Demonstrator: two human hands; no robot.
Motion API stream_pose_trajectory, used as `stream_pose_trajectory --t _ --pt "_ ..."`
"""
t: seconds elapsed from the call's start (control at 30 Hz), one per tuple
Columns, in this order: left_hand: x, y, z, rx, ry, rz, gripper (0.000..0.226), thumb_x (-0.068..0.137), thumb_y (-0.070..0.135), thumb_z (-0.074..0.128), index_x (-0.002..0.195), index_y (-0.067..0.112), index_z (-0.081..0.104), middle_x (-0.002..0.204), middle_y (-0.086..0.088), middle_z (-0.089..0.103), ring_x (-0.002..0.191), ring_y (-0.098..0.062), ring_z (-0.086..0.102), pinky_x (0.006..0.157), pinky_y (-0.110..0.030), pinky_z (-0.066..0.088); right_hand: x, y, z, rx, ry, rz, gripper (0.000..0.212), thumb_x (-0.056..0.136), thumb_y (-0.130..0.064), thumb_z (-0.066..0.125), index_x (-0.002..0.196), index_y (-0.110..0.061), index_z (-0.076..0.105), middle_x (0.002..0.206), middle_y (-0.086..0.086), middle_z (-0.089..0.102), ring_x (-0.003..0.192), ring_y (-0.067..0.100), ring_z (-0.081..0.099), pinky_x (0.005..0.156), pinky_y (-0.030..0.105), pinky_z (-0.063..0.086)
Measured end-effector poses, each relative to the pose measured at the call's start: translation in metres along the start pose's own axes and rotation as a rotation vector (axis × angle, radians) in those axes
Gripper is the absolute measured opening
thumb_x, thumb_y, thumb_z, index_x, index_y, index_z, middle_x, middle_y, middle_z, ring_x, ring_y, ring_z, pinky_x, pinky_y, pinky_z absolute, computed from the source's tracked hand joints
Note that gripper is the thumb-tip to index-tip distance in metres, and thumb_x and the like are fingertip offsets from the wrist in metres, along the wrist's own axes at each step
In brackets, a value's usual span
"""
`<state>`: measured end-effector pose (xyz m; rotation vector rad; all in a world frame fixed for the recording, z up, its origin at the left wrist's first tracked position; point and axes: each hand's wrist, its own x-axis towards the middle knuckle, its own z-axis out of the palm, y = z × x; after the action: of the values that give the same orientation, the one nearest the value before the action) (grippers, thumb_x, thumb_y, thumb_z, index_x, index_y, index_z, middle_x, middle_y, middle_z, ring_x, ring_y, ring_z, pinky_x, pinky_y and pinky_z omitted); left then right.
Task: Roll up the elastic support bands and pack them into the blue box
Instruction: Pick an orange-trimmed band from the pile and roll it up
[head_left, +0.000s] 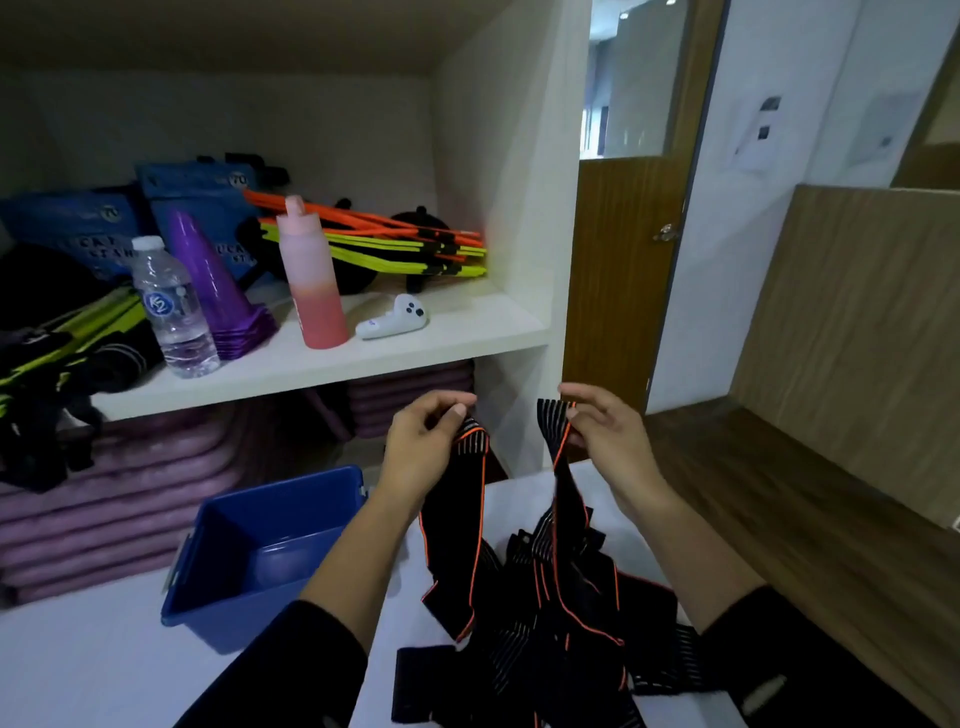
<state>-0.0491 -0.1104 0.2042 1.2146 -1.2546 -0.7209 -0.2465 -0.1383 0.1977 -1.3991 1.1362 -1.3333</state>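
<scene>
Left hand (421, 441) pinches one end of a black, orange-edged elastic band (452, 519), right hand (602, 431) pinches another end; the rest lies heaped on the white desk (78, 665). The blue plastic box (249, 519) sits just left, nothing visibly packed. Looks like untangling; next up, start rolling from one end.
</scene>
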Motion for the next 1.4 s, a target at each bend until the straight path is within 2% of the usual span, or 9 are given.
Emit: stream_pose_trajectory --t 0.1,0.3,0.53,0.73,0.83,0.97,1.07,1.27,1.4 --pt "0.005 0.018 -0.003 -0.053 -0.060 -0.025 0.020 0.085 0.006 0.063 0.098 0.019 0.070 0.093 0.003 0.069 0.085 -0.005 0.061 0.081 -0.017 0.047 0.001 -0.013 -0.005 -0.025 -0.078 -0.065 0.038 0.089 0.008 0.045 0.112 -0.016 0.064 0.104 0.006 0.068 0.093 0.013 0.064 0.082 0.021 0.054" --pt "0.010 0.026 -0.008 0.098 -0.159 -0.015 0.060 0.066 -0.015 0.065 0.112 0.023 0.063 0.115 0.000 0.061 0.096 -0.010 0.061 0.085 -0.025 0.050 0.001 -0.017 -0.002 -0.088 -0.026 -0.264 0.030 0.080 0.005 0.064 0.094 -0.020 0.073 0.092 0.003 0.073 0.087 0.017 0.068 0.078 0.019 0.053" --pt "0.009 0.041 0.001 0.118 -0.090 0.064 0.045 0.079 -0.003 0.063 0.118 0.019 0.061 0.119 0.001 0.061 0.104 -0.006 0.058 0.094 -0.019 0.046 0.001 -0.025 0.015 -0.262 0.031 -0.524 0.027 0.076 0.000 0.070 0.085 -0.025 0.076 0.080 0.011 0.046 0.068 0.010 0.046 0.062 0.011 0.038" --pt "0.012 0.050 0.003 0.086 -0.154 0.077 0.040 0.086 0.005 0.060 0.119 0.028 0.060 0.120 -0.010 0.061 0.099 -0.023 0.059 0.100 -0.055 0.040 0.001 -0.032 0.026 -0.212 0.035 -0.587 0.024 0.079 -0.006 0.070 0.096 -0.023 0.067 0.086 -0.015 0.057 0.079 0.000 0.054 0.070 0.012 0.043" --pt "0.012 0.055 0.000 0.061 -0.193 0.089 0.038 0.088 0.008 0.058 0.119 0.030 0.060 0.120 -0.010 0.061 0.083 -0.027 0.059 0.090 -0.050 0.047 0.007 -0.034 0.029 -0.231 0.090 -0.556 0.025 0.082 -0.001 0.064 0.102 -0.016 0.066 0.087 -0.006 0.062 0.080 0.008 0.058 0.071 0.022 0.050" --pt "0.010 0.062 -0.001 0.025 -0.227 0.083 0.038 0.090 0.007 0.055 0.122 0.026 0.058 0.102 0.000 0.060 0.055 0.001 0.050 0.072 -0.020 0.042 0.010 -0.035 0.029 -0.275 0.075 -0.583 0.025 0.082 -0.002 0.064 0.104 -0.015 0.066 0.089 0.000 0.065 0.081 0.010 0.059 0.072 0.017 0.048" --pt "0.008 0.064 0.002 0.034 -0.286 0.101 0.038 0.090 0.007 0.056 0.121 0.029 0.058 0.104 0.003 0.060 0.063 0.002 0.053 0.053 -0.008 0.041 0.010 -0.035 0.034 -0.289 0.039 -0.566 0.033 0.083 -0.008 0.065 0.114 -0.018 0.061 0.100 0.000 0.062 0.086 0.008 0.057 0.076 0.014 0.047" --pt "0.006 0.062 0.004 0.029 -0.320 0.098 0.048 0.081 0.010 0.069 0.119 0.034 0.057 0.115 0.001 0.064 0.106 -0.012 0.061 0.084 -0.029 0.054 0.015 -0.046 0.031 -0.359 -0.006 -0.540 0.026 0.085 -0.004 0.056 0.107 -0.015 0.066 0.098 -0.003 0.068 0.087 0.005 0.061 0.078 0.019 0.050" --pt "0.004 0.058 0.007 0.259 -0.168 0.165 0.068 0.062 0.026 0.084 0.120 0.037 0.052 0.118 0.003 0.054 0.108 -0.013 0.058 0.094 -0.029 0.050 0.016 -0.050 0.031 -0.419 0.039 -0.617 0.023 0.082 -0.005 0.055 0.099 -0.017 0.066 0.095 -0.004 0.068 0.086 0.010 0.061 0.074 0.026 0.052"
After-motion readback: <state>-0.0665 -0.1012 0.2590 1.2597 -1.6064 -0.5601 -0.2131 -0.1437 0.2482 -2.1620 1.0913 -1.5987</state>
